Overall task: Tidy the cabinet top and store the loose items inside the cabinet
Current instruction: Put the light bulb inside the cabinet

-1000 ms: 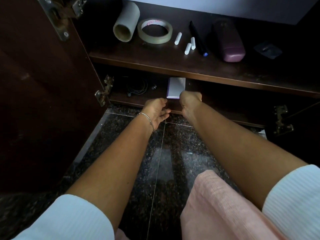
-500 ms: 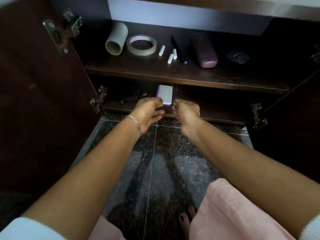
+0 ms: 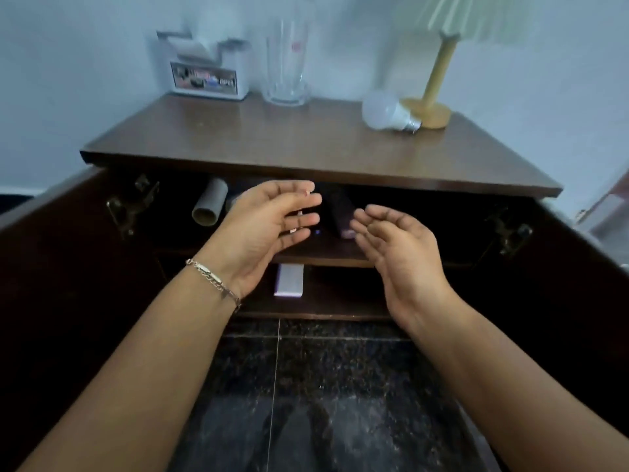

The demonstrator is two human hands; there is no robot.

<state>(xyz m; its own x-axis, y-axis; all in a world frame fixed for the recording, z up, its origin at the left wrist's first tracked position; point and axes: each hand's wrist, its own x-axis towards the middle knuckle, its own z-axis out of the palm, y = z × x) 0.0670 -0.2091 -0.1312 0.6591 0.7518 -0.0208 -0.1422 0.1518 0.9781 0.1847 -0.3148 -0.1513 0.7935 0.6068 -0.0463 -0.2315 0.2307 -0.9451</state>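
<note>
holding my left hand [image 3: 269,229] and right hand [image 3: 396,248] empty, fingers [image 3: 299,219] loosely spread, before the open cabinet [image 3: 306,158], bulb [image 3: 386,112] lying on top.

A dark wooden cabinet [image 3: 306,144] is set against a pale bluish wall [image 3: 85,46].
Its doors [image 3: 61,267] are swung wide over a floor [image 3: 340,386] laid in black speckled stone tiles; a pleated-shade lamp [image 3: 439,66] is stood at the top's back right corner.
</note>
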